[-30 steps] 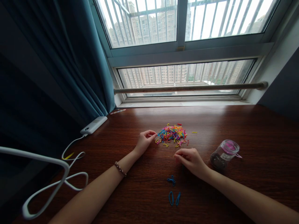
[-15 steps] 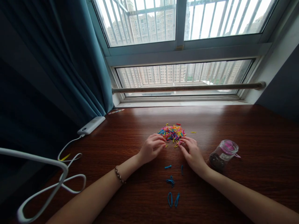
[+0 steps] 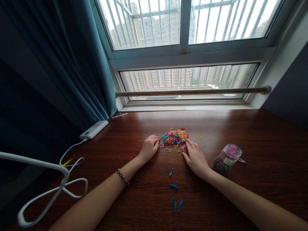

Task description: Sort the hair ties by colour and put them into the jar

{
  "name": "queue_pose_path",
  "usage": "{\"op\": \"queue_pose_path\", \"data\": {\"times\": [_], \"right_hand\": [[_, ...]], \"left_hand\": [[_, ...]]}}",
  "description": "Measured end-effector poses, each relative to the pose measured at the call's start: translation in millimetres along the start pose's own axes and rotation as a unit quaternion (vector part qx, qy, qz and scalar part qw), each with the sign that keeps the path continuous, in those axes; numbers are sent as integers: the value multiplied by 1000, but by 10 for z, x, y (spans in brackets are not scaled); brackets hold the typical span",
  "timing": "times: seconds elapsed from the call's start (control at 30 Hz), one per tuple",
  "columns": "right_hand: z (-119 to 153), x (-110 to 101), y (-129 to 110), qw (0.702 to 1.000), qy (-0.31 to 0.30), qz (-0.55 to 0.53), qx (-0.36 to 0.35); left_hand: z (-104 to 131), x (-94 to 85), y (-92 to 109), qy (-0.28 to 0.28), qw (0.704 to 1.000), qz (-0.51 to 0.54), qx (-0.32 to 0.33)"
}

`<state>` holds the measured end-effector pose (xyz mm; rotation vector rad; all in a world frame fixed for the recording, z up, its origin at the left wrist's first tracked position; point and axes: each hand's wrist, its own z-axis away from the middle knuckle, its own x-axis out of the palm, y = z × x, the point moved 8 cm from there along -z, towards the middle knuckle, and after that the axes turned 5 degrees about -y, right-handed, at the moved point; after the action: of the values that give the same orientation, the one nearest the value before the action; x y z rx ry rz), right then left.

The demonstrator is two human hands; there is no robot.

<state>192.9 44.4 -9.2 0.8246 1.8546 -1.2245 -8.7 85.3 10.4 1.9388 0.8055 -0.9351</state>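
A heap of small multicoloured rubber bands [image 3: 175, 138] lies on the brown table. At its left edge, my left hand [image 3: 149, 149] has its fingers drawn together, with a bit of blue band [image 3: 161, 138] showing at the fingertips. My right hand [image 3: 196, 158] rests at the heap's right edge, fingers stretched out and thumb apart, the fingertips against a few bands. Nearer to me lie several blue rubber bands: a small tilted one [image 3: 171, 172], a thin one [image 3: 186, 175], a tangled cluster [image 3: 174, 186], an oval loop [image 3: 173, 204] and a narrower loop [image 3: 180, 205].
A glass jar [image 3: 227, 159] with a pinkish top leans to the right of my right hand. At the left are a white power strip [image 3: 94, 129], a looped white cable [image 3: 54, 192] and a blue curtain [image 3: 96, 64]. A window with a rail [image 3: 192, 92] stands behind the table.
My left hand has moved left, from the heap's front to its left edge. Bands at the heap's left side are spread wider. The small blue band in front has turned more upright.
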Motion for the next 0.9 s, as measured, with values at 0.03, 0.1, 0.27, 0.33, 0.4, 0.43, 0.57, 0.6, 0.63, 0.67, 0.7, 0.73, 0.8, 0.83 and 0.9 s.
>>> {"op": "queue_pose_path", "data": {"times": [0.03, 0.1, 0.27, 0.33, 0.4, 0.43, 0.57, 0.6, 0.63, 0.67, 0.7, 0.73, 0.8, 0.83, 0.9], "right_hand": [[-1, -6, 6, 1000, 5, -9, -1], [-5, -28, 25, 999, 21, -39, -4], [-2, -192, 101, 979, 97, -181, 10], [14, -240, 111, 961, 98, -257, 30], [43, -274, 65, 946, 78, -311, 37], [62, -301, 14, 943, 69, -324, 26], [160, -366, -372, 935, -26, -333, -123], [199, -340, -487, 923, -75, -337, -170], [243, -307, -589, 908, -124, -341, -211], [284, -278, -667, 892, -163, -345, -242], [312, -257, -719, 878, -190, -350, -263], [320, -247, -741, 871, -200, -356, -273], [264, -262, -682, 884, -158, -361, -252], [214, -284, -604, 901, -111, -354, -225], [127, -324, -392, 938, -7, -314, -146]], "left_hand": [[0, -2, -2, 0, 1000, -1, -1], [2, -4, -5, -1, 1000, -1, -3], [5, -24, 11, 2, 1000, 1, -5], [2, -51, 27, 9, 1000, 2, -5], [2, -80, 29, 18, 1000, 2, -13], [4, -93, 22, 22, 1000, 3, -20], [24, -110, -29, 30, 998, 16, -54], [29, -106, -40, 30, 998, 22, -59], [31, -100, -47, 29, 997, 30, -61], [32, -94, -51, 28, 997, 38, -60], [32, -91, -53, 27, 997, 47, -58], [32, -91, -51, 28, 997, 55, -54], [34, -106, -29, 33, 996, 74, -40], [39, -120, -4, 37, 995, 86, -29], [58, -147, 90, 39, 992, 117, 4]]}}
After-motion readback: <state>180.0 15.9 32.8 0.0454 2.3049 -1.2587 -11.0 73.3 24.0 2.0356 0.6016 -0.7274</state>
